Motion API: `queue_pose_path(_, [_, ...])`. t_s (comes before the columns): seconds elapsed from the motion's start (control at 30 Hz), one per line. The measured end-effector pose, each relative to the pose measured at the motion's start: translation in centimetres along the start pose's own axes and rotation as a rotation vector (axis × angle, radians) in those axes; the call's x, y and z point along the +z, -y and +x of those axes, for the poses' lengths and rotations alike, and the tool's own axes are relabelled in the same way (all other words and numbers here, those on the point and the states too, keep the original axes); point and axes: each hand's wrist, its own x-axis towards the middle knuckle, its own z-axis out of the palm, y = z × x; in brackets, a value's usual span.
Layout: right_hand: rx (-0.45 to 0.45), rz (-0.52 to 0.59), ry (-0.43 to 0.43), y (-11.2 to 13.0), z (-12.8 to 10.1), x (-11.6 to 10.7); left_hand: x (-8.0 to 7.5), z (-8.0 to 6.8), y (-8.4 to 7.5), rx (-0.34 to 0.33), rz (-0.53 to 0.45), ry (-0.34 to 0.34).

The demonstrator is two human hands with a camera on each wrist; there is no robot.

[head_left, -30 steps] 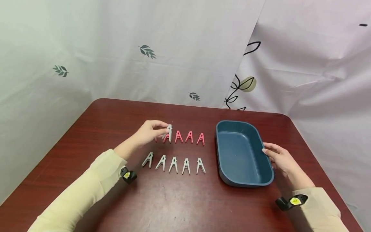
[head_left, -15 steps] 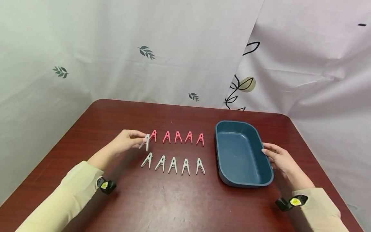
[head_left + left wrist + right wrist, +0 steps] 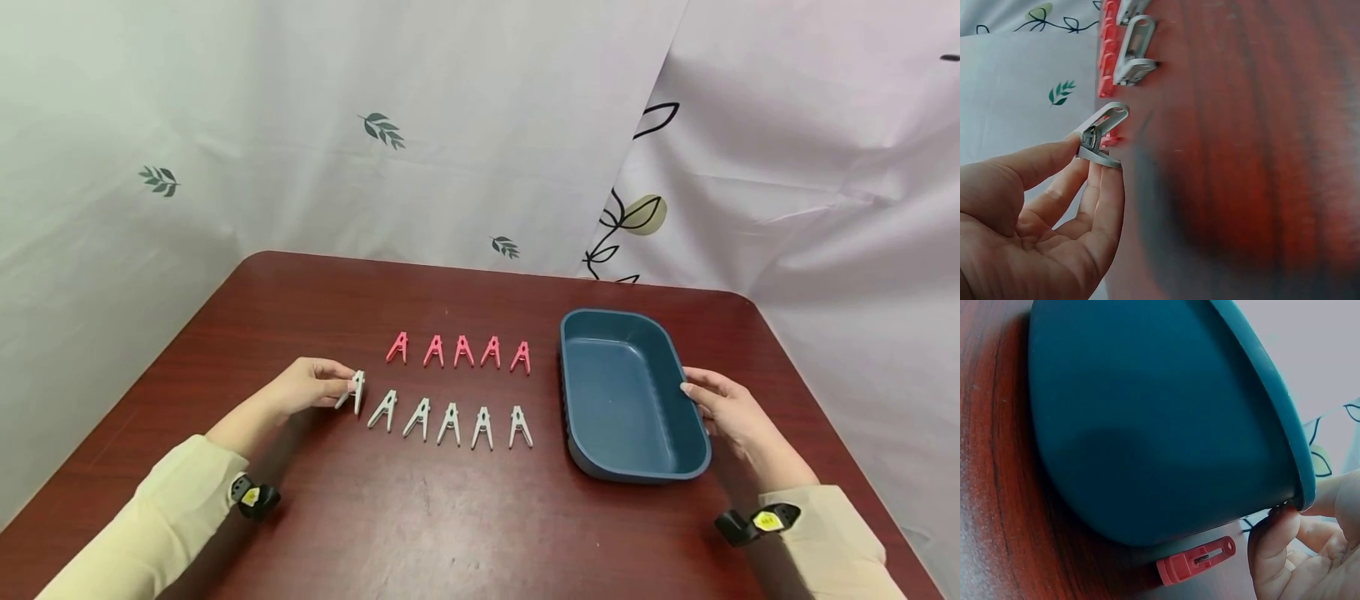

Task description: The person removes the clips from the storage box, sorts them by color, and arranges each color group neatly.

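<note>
In the head view my left hand [image 3: 303, 390] pinches a pale grey clothespin [image 3: 357, 392] by its side, low over the table at the left end of the grey row. Up close in the left wrist view, that clothespin [image 3: 1092, 136] sits between thumb and fingertips. Several more grey clothespins [image 3: 450, 423] lie side by side to its right. Behind them runs a row of several red clothespins [image 3: 462, 352]. My right hand [image 3: 727, 412] grips the right rim of a blue plastic bin [image 3: 637, 478], thumb over the edge.
The dark red wooden table [image 3: 480, 533] carries everything. Seen by the right wrist camera, a red clothespin [image 3: 1196, 559] is beside the bin's outer wall, near my right fingers; the head view does not show it. A white patterned curtain [image 3: 450, 167] hangs behind the table.
My left hand has carried the grey clothespin left and toward me, from over the red row down to the left end of the grey row. The right hand keeps its hold on the bin.
</note>
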Motion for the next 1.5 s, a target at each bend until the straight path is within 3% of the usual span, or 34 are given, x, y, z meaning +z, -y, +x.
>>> queue_pose_path(0.3, [0.004,0.033,0.0,0.1,0.1,-0.1,0.1,-0.3,1.3,-0.032,-0.034,0.014])
queue_pose_path(0.73, [0.005,0.006,0.005,0.4,0.4,-0.1,0.2,-0.8,0.7,-0.034,0.04,-0.031])
queue_pose_path(1.0, [0.014,-0.014,0.0,0.4,0.4,0.0,0.2,-1.0,0.2,-0.088,0.067,-0.072])
queue_pose_path(1.33, [0.009,-0.009,-0.001,0.3,0.1,0.0,-1.2,-0.5,-3.1,0.053,0.159,-0.136])
queue_pose_path(1.5, [0.013,-0.004,-0.003,0.3,-0.1,0.0,-1.1,-0.1,-5.3,0.138,0.196,-0.153])
